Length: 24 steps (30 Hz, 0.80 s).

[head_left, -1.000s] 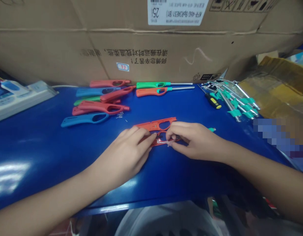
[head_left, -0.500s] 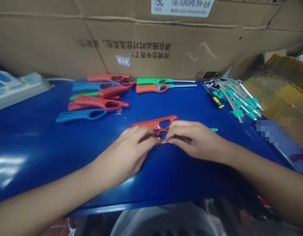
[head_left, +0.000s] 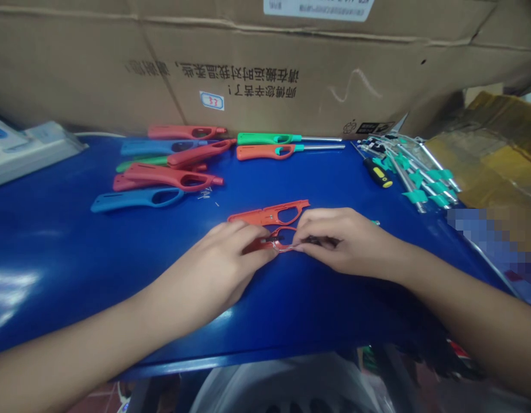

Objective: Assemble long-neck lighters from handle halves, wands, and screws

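My left hand (head_left: 233, 246) is closed on an orange half-shell of a long-nosed lighter (head_left: 286, 229), its open side showing a small dark part inside. My right hand (head_left: 338, 241) is closed at the other end of that half-shell, thumb and fingertips pinched on a thin pale wire along its near edge. What lies under the fingers is partly hidden. Just beyond both hands rests a second orange half-shell (head_left: 254, 216), inner face up. A teal tip (head_left: 376, 222) shows behind my right hand.
Red, blue and green lighter handles (head_left: 138, 201) lie at the left, small screws (head_left: 205, 193) beside them. Two lighters with metal tubes (head_left: 259, 151) lie at the back. A black-yellow screwdriver (head_left: 378, 174) and metal tubes with teal pieces (head_left: 424, 183) are at right. A large carton (head_left: 248, 51) stands behind.
My hands stay at the half-shell with slight finger movement. More of its ring and the dark part inside now shows between them. The view has shifted slightly.
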### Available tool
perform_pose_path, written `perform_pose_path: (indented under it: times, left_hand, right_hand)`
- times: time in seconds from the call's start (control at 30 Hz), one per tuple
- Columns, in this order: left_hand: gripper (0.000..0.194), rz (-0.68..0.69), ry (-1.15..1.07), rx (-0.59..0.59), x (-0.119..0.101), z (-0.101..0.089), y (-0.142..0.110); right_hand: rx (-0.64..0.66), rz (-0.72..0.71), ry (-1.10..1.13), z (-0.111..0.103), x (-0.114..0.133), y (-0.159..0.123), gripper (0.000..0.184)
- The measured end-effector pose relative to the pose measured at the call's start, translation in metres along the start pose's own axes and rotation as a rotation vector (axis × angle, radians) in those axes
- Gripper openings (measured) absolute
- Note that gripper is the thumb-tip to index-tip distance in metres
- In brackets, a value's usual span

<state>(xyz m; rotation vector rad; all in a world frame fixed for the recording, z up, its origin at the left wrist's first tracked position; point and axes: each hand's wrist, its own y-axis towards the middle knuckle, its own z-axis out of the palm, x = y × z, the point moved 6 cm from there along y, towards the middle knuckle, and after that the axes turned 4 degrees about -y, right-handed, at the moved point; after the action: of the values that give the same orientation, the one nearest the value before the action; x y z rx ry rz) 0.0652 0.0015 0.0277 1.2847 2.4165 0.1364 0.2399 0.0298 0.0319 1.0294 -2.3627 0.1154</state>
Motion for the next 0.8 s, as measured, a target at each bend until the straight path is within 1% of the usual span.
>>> perform_pose_path:
  times: [0.1, 0.3, 0.53, 0.6, 0.67, 0.8]
  left_hand:
    - [0.033, 0.016, 0.008, -0.015, 0.0005, -0.0017, -0.0013]
    - [0.029, 0.031, -0.047, -0.061, 0.0041, -0.0021, -0.0023]
    - [0.030, -0.021, -0.095, -0.016, 0.0060, 0.0008, -0.0015]
    - [0.029, -0.024, -0.094, -0.022, 0.0060, 0.0005, -0.0012]
    - [0.028, 0.005, -0.075, -0.047, 0.0048, -0.0005, -0.0009]
    - [0.026, 0.110, 0.011, -0.126, 0.0002, -0.0053, -0.0016]
  right_hand:
    - [0.013, -0.034, -0.025, -0.0029, 0.0043, -0.0011, 0.013]
    - [0.020, -0.015, 0.005, -0.0061, 0.0031, -0.0034, 0.012]
    - [0.032, -0.032, -0.035, -0.0038, 0.0043, -0.0043, 0.014]
    - [0.053, -0.024, -0.048, -0.0028, 0.0036, -0.0052, 0.014]
    - [0.081, -0.025, -0.063, -0.0019, 0.0035, -0.0064, 0.015]
    - [0.117, -0.019, -0.139, -0.0009, 0.0036, -0.0073, 0.018]
